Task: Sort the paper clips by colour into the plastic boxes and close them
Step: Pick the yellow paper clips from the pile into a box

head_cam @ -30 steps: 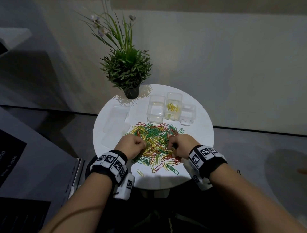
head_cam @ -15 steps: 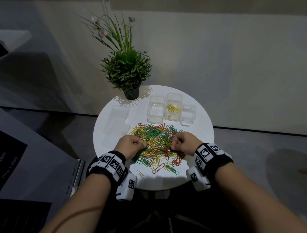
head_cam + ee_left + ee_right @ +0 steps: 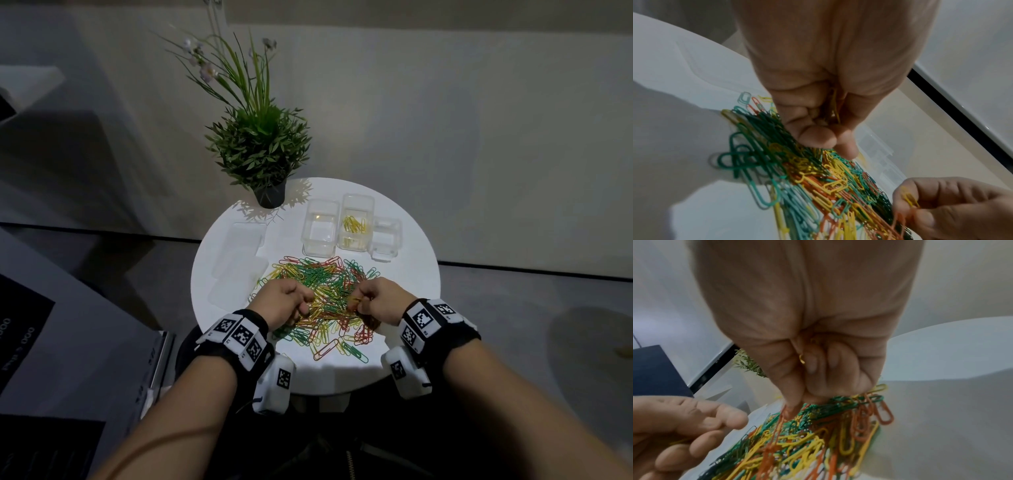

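Observation:
A mixed heap of green, yellow and orange-red paper clips (image 3: 330, 286) lies mid-table. Behind it stand three open clear plastic boxes: the left box (image 3: 319, 236) looks empty, the middle box (image 3: 356, 226) contains several yellow clips, and the small right box (image 3: 386, 240) looks empty. My left hand (image 3: 289, 303) is curled over the heap's left side, gripping yellow clips (image 3: 833, 105) in its palm. My right hand (image 3: 371, 298) is curled over the right side with a yellow clip (image 3: 802, 358) tucked inside, its fingertips (image 3: 793, 402) down on the heap.
Clear lids (image 3: 239, 255) lie on the left part of the round white table (image 3: 404, 335). A potted plant (image 3: 263, 154) stands at the back left edge. A few loose clips (image 3: 342, 349) lie near the front edge.
Both hands have shifted a little farther from me over the heap. The right hand has risen slightly, still curled; the left one stays curled.

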Demonstrator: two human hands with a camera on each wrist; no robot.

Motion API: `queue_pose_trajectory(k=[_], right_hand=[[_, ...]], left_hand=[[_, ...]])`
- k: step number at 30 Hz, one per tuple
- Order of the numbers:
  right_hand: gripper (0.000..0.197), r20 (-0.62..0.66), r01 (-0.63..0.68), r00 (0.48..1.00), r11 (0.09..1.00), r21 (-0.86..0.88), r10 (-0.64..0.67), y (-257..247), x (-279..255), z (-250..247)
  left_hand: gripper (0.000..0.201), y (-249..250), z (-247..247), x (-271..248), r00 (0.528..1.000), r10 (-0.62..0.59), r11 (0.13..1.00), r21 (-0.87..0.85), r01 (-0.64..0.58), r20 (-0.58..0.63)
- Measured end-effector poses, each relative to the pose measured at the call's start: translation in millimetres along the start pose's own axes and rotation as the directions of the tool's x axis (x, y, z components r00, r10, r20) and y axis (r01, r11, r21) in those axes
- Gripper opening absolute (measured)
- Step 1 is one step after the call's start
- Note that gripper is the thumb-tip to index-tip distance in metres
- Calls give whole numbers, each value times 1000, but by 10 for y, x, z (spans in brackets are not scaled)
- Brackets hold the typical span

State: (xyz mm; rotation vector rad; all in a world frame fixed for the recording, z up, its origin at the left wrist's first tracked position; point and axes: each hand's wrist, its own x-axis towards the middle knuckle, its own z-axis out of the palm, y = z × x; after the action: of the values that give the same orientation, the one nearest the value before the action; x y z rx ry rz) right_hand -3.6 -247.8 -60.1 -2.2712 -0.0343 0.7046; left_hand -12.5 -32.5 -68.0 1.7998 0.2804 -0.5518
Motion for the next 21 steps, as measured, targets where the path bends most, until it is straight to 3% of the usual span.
queue_pose_trajectory(k=[3,6,9,12,14,17,19,21], right_hand=[[33,-24,-77,996,988,132,81,-20,-5,-13],[27,-36,-135,987,936,326,155,18,-6,-2],[23,-50,-123,988,933,338,149,81,10,24],[14,-88,-85,989,935,345,122,122,15,27],[9,-141,-48,982,884,466,128,93,-25,-9],[19,-193,-13,963,750,661,187,34,-99,-104],[26,-144,-64,959,682,728,244,30,-110,-145],[32,-84,-124,960,673,729,268,80,-69,-156]], left_hand=[[35,18,20,5,999,-14,1000,-9,14,-47],[38,-10,9,12,993,29,996,88,-19,-110],[36,-34,-8,22,990,71,971,235,-42,-118],[19,-70,8,26,987,145,897,430,-101,-71],[10,-90,30,27,979,201,822,550,-147,-39],[11,-103,54,55,969,248,735,654,-178,-15],[8,-100,58,76,960,281,705,679,-206,0],[12,-103,58,89,955,297,722,652,-231,9]])
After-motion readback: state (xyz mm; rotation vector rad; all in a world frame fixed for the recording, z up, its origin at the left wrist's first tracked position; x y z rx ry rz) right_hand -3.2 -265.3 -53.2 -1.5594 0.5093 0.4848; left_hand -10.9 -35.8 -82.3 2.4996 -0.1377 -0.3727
